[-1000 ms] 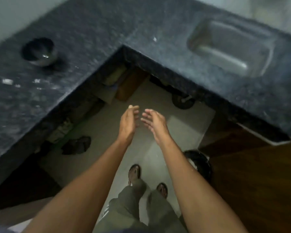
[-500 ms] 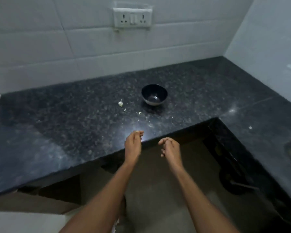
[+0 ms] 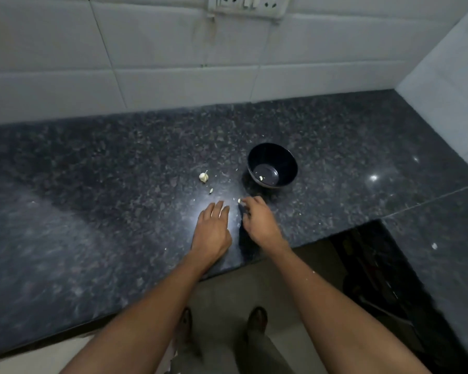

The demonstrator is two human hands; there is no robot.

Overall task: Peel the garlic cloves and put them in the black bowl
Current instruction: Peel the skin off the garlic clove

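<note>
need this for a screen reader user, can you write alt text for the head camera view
A person's right hand pinches a small garlic clove on a dark granite counter, just in front of a black bowl. The left hand rests flat beside it; a garlic piece lies left of the bowl.

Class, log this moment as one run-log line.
left hand: flat on countertop | right hand: pinching garlic clove | black bowl: one piece inside

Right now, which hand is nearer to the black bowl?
Right. The right hand is just in front of the bowl, fingertips at a small garlic piece. The left hand lies flat farther left.
</note>
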